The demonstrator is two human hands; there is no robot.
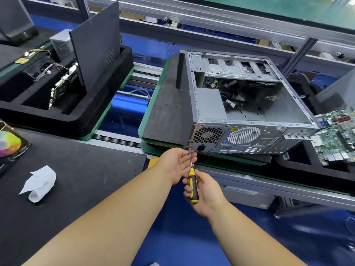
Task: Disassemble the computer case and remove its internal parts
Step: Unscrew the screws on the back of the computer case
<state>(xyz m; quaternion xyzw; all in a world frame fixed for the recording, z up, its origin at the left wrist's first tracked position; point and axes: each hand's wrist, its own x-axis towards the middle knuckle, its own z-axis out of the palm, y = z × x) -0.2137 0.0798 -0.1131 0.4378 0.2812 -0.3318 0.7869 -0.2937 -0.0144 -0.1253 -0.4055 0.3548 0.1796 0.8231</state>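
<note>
An open grey computer case (288, 104) lies on its side on a dark pad, rear panel facing me. Inside are a power supply (209, 104), loose black cables and drive bays. My right hand (205, 191) grips the yellow-and-black handle of a screwdriver (192, 181). Its shaft runs up to a screw at the rear panel's lower left corner (189, 147), beside the power socket. My left hand (178, 164) is held open, palm up, just under the shaft and the screw, its fingers straight.
A green motherboard (338, 135) lies in a black tray right of the case. On the left, a black foam tray (63, 112) holds a side panel, circuit boards and a grey power unit. A crumpled white cloth (39, 182) sits on the dark mat. A roller conveyor runs beneath.
</note>
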